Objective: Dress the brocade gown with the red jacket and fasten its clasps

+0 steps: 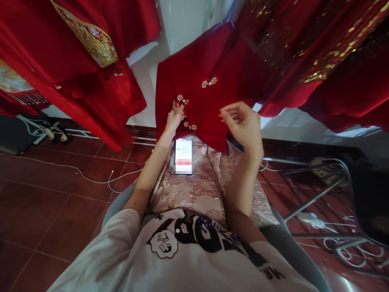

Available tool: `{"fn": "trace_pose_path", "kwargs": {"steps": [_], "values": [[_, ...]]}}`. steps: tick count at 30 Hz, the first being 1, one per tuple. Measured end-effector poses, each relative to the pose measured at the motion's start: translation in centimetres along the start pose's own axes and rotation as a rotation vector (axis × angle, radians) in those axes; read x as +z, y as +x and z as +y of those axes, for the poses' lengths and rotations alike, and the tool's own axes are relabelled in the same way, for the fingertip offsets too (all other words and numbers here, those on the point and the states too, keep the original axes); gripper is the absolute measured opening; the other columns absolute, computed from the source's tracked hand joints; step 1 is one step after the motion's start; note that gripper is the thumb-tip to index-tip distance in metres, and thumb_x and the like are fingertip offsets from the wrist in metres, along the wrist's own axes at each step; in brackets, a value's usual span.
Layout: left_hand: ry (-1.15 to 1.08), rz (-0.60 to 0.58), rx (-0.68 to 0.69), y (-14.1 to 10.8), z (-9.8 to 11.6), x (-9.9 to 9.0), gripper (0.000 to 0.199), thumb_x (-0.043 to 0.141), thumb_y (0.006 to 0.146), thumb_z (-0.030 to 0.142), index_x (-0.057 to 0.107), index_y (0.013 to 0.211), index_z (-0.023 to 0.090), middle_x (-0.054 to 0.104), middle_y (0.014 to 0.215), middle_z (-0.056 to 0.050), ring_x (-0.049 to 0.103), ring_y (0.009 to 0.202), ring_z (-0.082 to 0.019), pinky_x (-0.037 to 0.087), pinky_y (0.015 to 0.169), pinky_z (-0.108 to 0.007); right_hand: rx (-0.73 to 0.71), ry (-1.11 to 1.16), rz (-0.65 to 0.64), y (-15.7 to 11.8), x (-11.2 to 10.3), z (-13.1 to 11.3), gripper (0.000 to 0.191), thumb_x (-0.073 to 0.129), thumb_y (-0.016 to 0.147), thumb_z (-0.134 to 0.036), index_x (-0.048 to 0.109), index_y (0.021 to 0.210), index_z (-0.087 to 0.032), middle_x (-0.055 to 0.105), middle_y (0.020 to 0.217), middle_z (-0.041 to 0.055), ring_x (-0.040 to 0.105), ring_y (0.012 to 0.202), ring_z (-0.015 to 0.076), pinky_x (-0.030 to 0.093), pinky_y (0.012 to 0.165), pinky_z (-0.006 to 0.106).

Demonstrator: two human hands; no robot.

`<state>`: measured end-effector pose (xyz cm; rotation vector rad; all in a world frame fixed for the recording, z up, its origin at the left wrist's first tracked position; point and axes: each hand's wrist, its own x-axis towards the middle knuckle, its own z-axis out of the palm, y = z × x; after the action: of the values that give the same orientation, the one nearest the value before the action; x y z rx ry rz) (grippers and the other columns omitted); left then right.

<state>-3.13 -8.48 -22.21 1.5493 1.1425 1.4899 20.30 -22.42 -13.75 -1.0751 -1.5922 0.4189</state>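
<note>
A dark red jacket hangs in front of me from a purple hanger. Beaded flower fastenings decorate its front. At the left side of the jacket, my left hand has its fingers closed on the cloth beside a jewelled ornament. My right hand is raised at the right, in front of the jacket, with thumb and fingertips pinched together. Anything in that pinch is too small to make out. Below the jacket, a lit phone rests on the pink brocade cloth across my lap.
Other red garments hang at the left and right, some with gold sequins. A black chair with a metal frame stands at the right. A white cable crosses the red tiled floor. High-heeled shoes stand at the left.
</note>
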Motion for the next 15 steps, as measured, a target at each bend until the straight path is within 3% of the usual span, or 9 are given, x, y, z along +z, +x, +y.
{"fn": "trace_pose_path", "kwargs": {"steps": [3,6,9,15], "values": [[-0.394,0.06,-0.392,1.1,2.6,0.4,0.03,0.075,0.107,0.048,0.071,0.104,0.019,0.076,0.09,-0.006,0.074,0.081,-0.016,0.057,0.072,-0.024,0.036,-0.014,-0.019,0.0,0.0,-0.4,0.033,0.071,0.099,-0.056,0.07,0.103,-0.024,0.076,0.096,0.0054,0.075,0.084,0.0177,0.066,0.075,0.032],[-0.529,0.177,-0.544,1.4,5.1,0.9,0.023,0.078,0.106,0.035,0.068,0.093,0.019,0.072,0.082,-0.002,0.067,0.069,-0.012,0.052,0.067,-0.021,0.054,-0.009,-0.016,0.0,0.0,-0.7,0.028,0.071,0.098,-0.05,0.07,0.102,-0.023,0.077,0.096,0.0057,0.075,0.083,0.0179,0.066,0.076,0.033],[-0.526,0.207,-0.576,1.5,6.3,1.2,0.026,0.076,0.107,0.028,0.066,0.085,0.019,0.069,0.076,-0.001,0.06,0.061,-0.01,0.05,0.063,-0.022,0.074,-0.008,-0.002,0.0,0.0,-0.7,0.023,0.07,0.097,-0.045,0.07,0.101,-0.023,0.077,0.096,0.0058,0.075,0.082,0.0179,0.066,0.076,0.034],[-0.363,0.241,-0.487,1.7,6.2,1.6,0.025,0.082,0.102,0.022,0.065,0.083,0.019,0.067,0.079,-0.001,0.063,0.068,-0.01,0.051,0.065,-0.018,0.095,-0.037,-0.026,0.1,0.0,-0.4,0.022,0.069,0.098,-0.045,0.069,0.101,-0.023,0.077,0.096,0.0061,0.075,0.084,0.0185,0.066,0.078,0.035]]}}
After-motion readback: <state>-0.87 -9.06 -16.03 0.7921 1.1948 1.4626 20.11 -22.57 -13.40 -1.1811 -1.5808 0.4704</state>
